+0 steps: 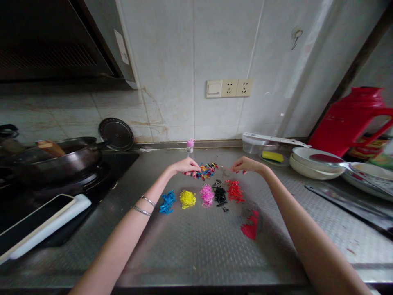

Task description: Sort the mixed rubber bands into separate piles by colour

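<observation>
My left hand is at the left edge of a mixed pile of small coloured rubber bands, its fingers closed in a pinch. Whatever lies between them is too small to tell. To the right of that pile, my right hand hovers low with fingers pressed together; their contents cannot be made out. Nearer me lie single-colour heaps of bands in a row: blue, yellow, pink, black and red. A few black bands lie loose around their heap.
A small pink-capped bottle stands behind the mixed pile. Left are a pan on the stove and a phone on a white stand. Right are a yellow sponge, stacked bowls, a cleaver and a red thermos.
</observation>
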### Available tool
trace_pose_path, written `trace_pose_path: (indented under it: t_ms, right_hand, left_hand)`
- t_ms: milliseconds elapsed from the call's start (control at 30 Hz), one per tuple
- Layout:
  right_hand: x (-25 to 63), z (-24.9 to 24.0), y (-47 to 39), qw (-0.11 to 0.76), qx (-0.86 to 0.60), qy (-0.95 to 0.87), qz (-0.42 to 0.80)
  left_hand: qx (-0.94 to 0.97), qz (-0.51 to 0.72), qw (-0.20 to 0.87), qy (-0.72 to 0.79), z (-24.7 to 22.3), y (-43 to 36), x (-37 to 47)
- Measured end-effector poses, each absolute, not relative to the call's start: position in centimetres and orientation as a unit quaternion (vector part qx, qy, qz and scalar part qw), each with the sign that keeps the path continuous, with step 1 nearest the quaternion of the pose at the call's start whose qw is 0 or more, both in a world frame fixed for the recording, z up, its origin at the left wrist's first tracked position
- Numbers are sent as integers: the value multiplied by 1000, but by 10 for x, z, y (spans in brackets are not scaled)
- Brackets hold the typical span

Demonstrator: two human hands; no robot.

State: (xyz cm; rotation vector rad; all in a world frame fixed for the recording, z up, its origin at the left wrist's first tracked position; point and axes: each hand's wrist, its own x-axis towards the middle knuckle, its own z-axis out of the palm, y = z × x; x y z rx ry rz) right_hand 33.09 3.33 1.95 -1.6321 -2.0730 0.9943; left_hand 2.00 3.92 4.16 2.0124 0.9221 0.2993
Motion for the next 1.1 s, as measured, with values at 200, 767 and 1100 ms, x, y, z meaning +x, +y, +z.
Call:
trace_pose_path:
  t_ms: [200, 767, 1100]
  right_hand:
    - [339, 20, 25, 33, -558, -697, 449]
    - [276, -21, 46, 183, -629, -754, 48]
    - [260, -22, 41, 150, -650, -745, -5]
  left_hand:
    - [766, 195, 430, 436, 29, 52, -3]
    - [659, 287, 436, 541, -19, 77, -25]
    - [678, 282, 413, 540, -19, 75, -22]
